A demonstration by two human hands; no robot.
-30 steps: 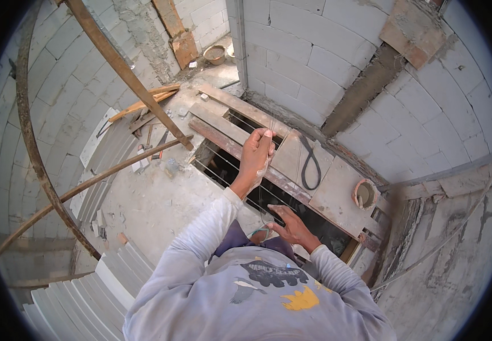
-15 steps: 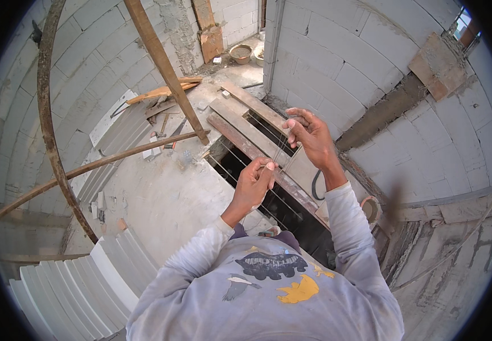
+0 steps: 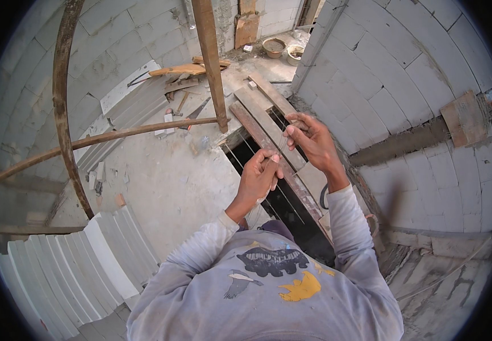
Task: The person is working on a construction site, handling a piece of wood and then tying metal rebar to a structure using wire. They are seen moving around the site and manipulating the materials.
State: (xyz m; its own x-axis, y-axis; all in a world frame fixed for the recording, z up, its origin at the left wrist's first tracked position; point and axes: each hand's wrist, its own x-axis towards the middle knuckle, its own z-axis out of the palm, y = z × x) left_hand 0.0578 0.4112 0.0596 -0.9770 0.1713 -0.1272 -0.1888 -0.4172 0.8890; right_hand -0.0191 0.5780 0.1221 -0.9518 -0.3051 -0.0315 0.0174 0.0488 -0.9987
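My left hand (image 3: 260, 177) and my right hand (image 3: 308, 136) are raised in front of me, a short way apart. Both pinch a thin pale string (image 3: 283, 149) that runs between them, the fingers closed on it. Below the hands lies a dark floor opening (image 3: 280, 204) with thin wires across it. Wooden planks (image 3: 257, 122) lie along its far edge. I wear a grey long-sleeved shirt.
White block walls (image 3: 388, 74) rise to the right and left. A curved rusty bar frame (image 3: 64, 102) and a slanted wooden post (image 3: 209, 62) stand at the left. Stacked white blocks (image 3: 69, 267) sit lower left. Pans (image 3: 273, 46) and wood scraps lie at the back.
My view has swung left and the hands have risen. The left hand has moved up nearer the right, and both now hold the string between them.
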